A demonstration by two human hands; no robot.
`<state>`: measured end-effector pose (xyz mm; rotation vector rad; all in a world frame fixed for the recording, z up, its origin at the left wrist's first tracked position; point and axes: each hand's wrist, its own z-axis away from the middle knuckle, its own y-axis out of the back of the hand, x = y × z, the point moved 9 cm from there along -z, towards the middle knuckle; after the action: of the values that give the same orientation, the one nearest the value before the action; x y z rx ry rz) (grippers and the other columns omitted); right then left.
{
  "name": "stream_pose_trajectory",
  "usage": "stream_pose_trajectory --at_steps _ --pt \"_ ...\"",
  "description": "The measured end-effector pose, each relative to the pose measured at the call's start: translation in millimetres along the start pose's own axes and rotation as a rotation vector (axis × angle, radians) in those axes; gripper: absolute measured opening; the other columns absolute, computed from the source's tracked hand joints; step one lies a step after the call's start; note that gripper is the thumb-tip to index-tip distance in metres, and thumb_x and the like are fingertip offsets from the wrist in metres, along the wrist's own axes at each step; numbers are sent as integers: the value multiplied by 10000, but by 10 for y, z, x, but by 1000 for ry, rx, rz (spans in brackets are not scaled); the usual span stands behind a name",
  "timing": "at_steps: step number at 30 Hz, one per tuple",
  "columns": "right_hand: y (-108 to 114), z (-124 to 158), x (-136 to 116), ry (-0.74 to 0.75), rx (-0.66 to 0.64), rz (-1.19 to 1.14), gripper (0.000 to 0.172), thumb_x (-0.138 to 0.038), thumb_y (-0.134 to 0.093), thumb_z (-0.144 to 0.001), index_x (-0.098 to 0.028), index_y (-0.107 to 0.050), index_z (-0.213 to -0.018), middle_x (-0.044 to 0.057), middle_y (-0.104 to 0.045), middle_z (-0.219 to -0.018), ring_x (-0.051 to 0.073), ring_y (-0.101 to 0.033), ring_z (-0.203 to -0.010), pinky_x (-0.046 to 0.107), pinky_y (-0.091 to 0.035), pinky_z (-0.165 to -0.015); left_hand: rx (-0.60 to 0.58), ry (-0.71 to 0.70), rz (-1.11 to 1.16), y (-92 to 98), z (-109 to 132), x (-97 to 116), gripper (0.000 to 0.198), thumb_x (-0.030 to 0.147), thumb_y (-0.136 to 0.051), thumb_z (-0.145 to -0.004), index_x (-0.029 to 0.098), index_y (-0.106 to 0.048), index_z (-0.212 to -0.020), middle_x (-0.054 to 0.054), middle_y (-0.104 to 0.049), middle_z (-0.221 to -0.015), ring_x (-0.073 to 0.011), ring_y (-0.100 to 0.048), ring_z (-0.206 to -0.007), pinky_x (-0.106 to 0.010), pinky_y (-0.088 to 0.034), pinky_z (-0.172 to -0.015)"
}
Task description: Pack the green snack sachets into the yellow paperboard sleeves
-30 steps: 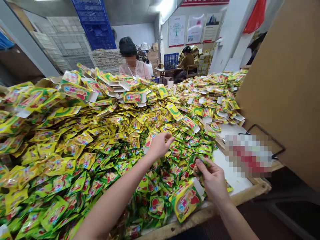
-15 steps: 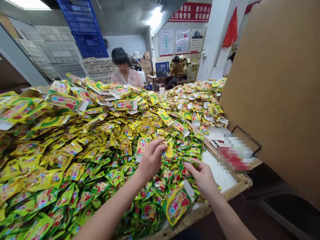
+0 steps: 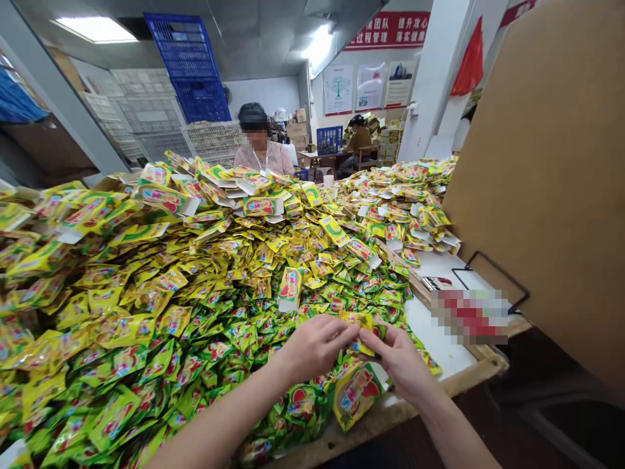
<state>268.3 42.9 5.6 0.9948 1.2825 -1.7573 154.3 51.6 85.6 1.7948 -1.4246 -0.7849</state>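
My left hand [image 3: 317, 345] is closed, its fingertips on a small shiny yellow packet [image 3: 360, 321]. Closed on the same spot is my right hand [image 3: 400, 355], its thumb pressed over the packet. A green packet, if still in the right hand, is mostly hidden behind the fingers. Just below the hands an open yellow fruit-print carton [image 3: 356, 396] lies at the table's front edge. Another small carton [image 3: 291, 288] rests on the heap beyond my left hand. Green packets [image 3: 190, 368] lie thick around my forearms, with yellow packets [image 3: 170, 280] farther back.
Flat cartons [image 3: 166, 195] are piled along the back. A wooden strip [image 3: 415, 280] borders the white tabletop [image 3: 434, 339] at right, near a black wire stand [image 3: 512, 290] and a large cardboard box [image 3: 537, 182]. A person [image 3: 263, 153] sits across the heap; another is farther back.
My left hand has moved down and right, bringing the yellow packet to my right hand. The hands now meet above the front carton. The view has shifted slightly.
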Motion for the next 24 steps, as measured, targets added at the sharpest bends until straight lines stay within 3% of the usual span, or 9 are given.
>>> stream_pose_trajectory --at_steps 3,6,8,11,15,18,21,24 --pt "257 28 -52 15 84 17 385 -396 -836 -550 -166 -696 -826 49 -729 -789 185 -670 -665 282 -554 -590 -158 170 -60 -40 29 -562 519 -30 -397 -753 199 -532 -1199 -80 -650 -1069 -164 -607 -965 -318 -520 -820" --pt "322 75 -77 8 64 14 414 -375 -830 -573 -189 -683 -913 52 -738 -852 201 -691 -709 320 -567 -661 -376 251 -308 -160 125 -1149 618 -65 -481 -712 293 -550 -1211 -72 -513 -1342 -257 -460 -1244 -479 -372 -1022" --pt "295 111 -61 6 52 52 436 -389 -828 -570 -188 -680 -928 56 -740 -866 215 -696 -745 343 -566 -708 -472 246 -342 -270 181 -1383 581 -51 -521 -715 336 -597 -1141 -24 -481 -1384 -248 -421 -1289 -468 -314 -1068" --pt "277 138 -9 17 76 112 465 -408 -835 -542 -164 -684 -908 77 -741 -872 243 -695 -803 376 -552 -768 -471 250 -347 -306 177 -1519 536 -9 -545 -720 345 -603 -1118 3 -514 -1355 -215 -437 -1280 -421 -296 -1083" --pt "377 114 -28 75 143 53 461 -390 -836 -548 -154 -675 -910 92 -738 -906 256 -691 -802 400 -546 -769 -323 378 -407 3 98 -1455 477 154 -570 -745 200 -512 -1216 -141 -531 -1304 -309 -427 -1265 -542 -222 -1080" --pt "376 110 -202 186 203 27 391 -378 -821 -580 -179 -677 -884 73 -739 -896 231 -682 -792 347 -545 -729 -208 558 -335 241 150 -1227 471 345 -554 -771 124 -470 -1178 -160 -620 -1060 -299 -587 -1017 -471 -427 -916" --pt "120 147 -483 371 191 90 295 -372 -794 -622 -209 -678 -838 44 -734 -843 199 -664 -766 299 -533 -706 -172 639 -239 243 281 -853 469 353 -601 -719 167 -452 -1123 -100 -620 -964 -257 -628 -848 -352 -503 -699" --pt "-191 202 -725 543 192 248 235 -355 -754 -671 -219 -676 -846 34 -713 -814 189 -643 -734 295 -522 -682 -25 655 -180 271 414 -527 483 366 -635 -695 209 -423 -1100 -54 -623 -908 -226 -640 -774 -304 -499 -629"
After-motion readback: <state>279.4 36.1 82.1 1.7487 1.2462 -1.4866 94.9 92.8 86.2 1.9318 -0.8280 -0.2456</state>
